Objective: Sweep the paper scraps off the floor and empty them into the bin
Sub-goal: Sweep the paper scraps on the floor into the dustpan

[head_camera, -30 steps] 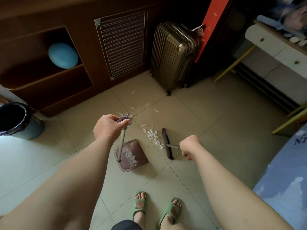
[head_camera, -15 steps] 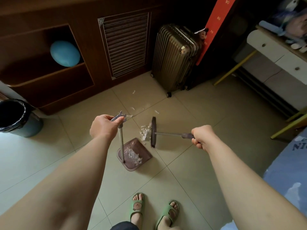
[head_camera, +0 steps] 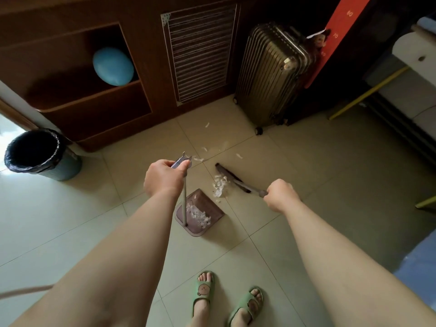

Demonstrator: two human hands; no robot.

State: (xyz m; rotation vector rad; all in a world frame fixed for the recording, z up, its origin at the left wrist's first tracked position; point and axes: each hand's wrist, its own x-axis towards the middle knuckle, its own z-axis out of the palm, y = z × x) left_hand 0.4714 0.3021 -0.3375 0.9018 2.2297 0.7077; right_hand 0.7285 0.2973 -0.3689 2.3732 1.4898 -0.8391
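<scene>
A: Step?

B: Sweeping. The scrap pile [head_camera: 220,185] lies on the floor between the brush head [head_camera: 232,178] and the dustpan [head_camera: 213,207], just beside its lip. Keep the lip flat on the tile and use short, low strokes toward it so nothing scatters.

A: Hands?

B: The left hand [head_camera: 164,178] is clenched round the top of the pan handle [head_camera: 184,199]. The right hand [head_camera: 279,195] is fisted on the brush handle. Its fingers are mostly hidden, but it's probably a full wrap.

A: Anything else?

B: Some scraps are in the pan. Loose bits [head_camera: 239,156] lie farther out, toward the suitcase [head_camera: 271,74]. The bin [head_camera: 56,149] stands well apart on the left.
</scene>
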